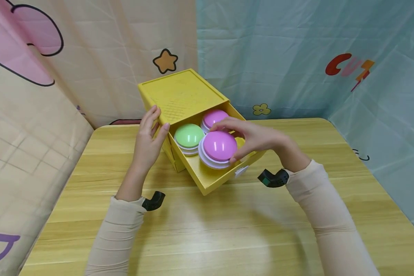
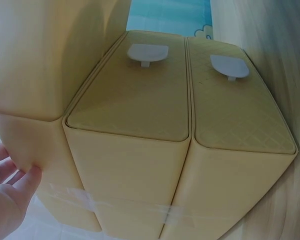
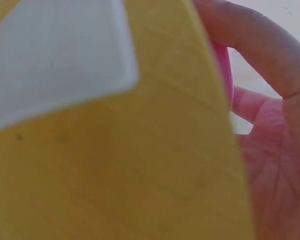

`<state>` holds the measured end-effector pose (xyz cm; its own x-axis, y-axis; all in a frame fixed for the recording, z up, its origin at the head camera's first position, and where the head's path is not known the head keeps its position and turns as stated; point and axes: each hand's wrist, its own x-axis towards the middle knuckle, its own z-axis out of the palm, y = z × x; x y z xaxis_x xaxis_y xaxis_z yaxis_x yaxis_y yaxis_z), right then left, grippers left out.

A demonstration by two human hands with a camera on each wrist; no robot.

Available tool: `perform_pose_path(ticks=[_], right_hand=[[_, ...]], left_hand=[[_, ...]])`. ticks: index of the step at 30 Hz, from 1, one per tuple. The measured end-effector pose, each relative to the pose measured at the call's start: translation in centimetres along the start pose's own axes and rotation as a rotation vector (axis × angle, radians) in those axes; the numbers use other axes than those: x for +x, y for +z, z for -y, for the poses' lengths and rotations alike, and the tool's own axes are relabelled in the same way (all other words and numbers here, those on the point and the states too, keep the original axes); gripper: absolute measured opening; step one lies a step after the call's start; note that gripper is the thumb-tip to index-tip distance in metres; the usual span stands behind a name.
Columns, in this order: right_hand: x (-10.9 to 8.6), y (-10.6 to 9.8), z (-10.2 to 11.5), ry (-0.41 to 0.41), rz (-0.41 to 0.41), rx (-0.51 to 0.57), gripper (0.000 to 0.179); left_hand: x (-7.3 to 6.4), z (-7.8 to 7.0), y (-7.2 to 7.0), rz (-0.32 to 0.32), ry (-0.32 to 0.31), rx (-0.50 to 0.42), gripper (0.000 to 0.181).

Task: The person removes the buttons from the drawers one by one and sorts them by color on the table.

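Observation:
A yellow drawer unit [image 1: 183, 90] stands at the back of the table, its top drawer [image 1: 207, 183] pulled out. Inside the drawer sit a green-lidded round container [image 1: 189, 135] and a pink-lidded one [image 1: 215, 116], both with white bases. Fingers and thumb of my right hand [image 1: 258, 135] grip a second pink-lidded container [image 1: 220, 145] by its sides, at the drawer's front; whether it touches the drawer floor I cannot tell. My left hand [image 1: 147, 140] touches the unit's left side with extended fingers, also seen in the left wrist view.
Two shut lower drawers [image 2: 132, 95] with white tab handles [image 2: 148, 52] show in the left wrist view. The top drawer's front [image 3: 120, 165] fills most of the right wrist view. Printed curtains [image 1: 262, 57] hang behind the wooden table [image 1: 200, 237].

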<state>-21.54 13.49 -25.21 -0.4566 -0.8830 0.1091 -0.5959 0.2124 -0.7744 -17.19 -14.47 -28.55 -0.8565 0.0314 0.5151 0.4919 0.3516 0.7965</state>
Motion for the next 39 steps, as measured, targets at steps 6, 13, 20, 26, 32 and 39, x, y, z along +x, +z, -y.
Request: perform_pose_path(ticks=[6, 13, 20, 26, 32, 39], right_hand=[[-2.8, -1.6, 0.8, -0.043, -0.108, 0.038, 0.071], [-8.1, -2.6, 1.1, -0.033, -0.216, 0.017, 0.076], [-14.0, -1.9, 0.0, 0.006, -0.314, 0.007, 0.079], [-19.0, 0.2, -1.5, 0.143, -0.365, -0.04, 0.078], [-23.4, 3.5, -3.3, 0.26, -0.444, -0.055, 0.075], [-27.4, 6.9, -5.0, 0.436, -0.502, -0.061, 0.071]], left_hand=[[0.0, 0.0, 0.0, 0.003, 0.002, -0.003, 0.046], [0.0, -0.2, -0.1, 0.0, -0.004, 0.003, 0.047], [-0.1, -0.4, -0.1, 0.0, -0.006, 0.007, 0.047], [-0.1, -0.4, -0.1, -0.001, -0.007, 0.007, 0.047], [-0.1, -0.2, -0.2, -0.001, 0.0, 0.004, 0.047], [0.0, 0.2, 0.0, -0.001, -0.004, -0.01, 0.048]])
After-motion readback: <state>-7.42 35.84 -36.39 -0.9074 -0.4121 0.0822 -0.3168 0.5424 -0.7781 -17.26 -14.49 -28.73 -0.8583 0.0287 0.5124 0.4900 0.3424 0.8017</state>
